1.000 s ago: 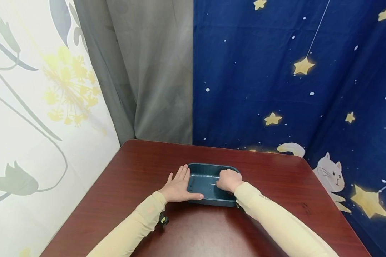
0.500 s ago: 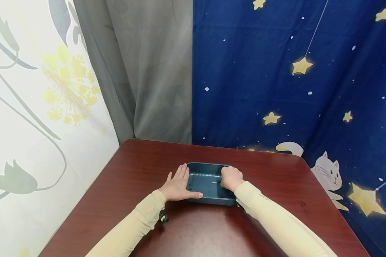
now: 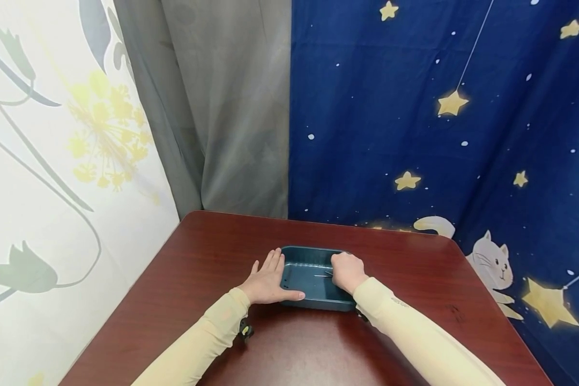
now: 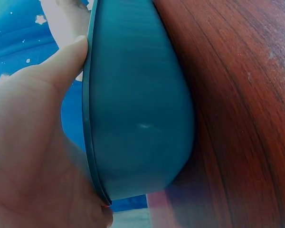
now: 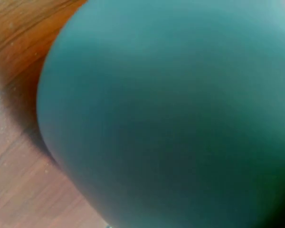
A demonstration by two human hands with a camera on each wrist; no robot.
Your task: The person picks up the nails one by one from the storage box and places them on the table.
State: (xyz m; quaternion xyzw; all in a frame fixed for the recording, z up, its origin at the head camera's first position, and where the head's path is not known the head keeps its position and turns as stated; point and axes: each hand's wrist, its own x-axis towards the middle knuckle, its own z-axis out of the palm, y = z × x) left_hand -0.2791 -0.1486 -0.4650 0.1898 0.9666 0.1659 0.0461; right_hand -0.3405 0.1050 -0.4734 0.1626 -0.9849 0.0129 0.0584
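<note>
A dark teal rectangular plastic tray sits on the table, with a few small dark spots at the left of its floor. My left hand rests along the tray's left side, fingers straight and spread, the thumb lying on the near rim. In the left wrist view the thumb touches the rim beside the tray's outer wall. Over the tray's right part, my right hand is curled into a fist. From it a thin straight rod-like thing sticks out leftward; its kind cannot be told. The right wrist view shows only the blurred tray wall.
The reddish-brown wooden table extends around the tray. Behind it hang a grey curtain and a dark blue star-patterned curtain. A white flower-patterned curtain hangs at the left.
My right hand has shifted slightly to the right inside the tray, and more of the thin rod-like thing shows beside it. The left hand and tray stay put.
</note>
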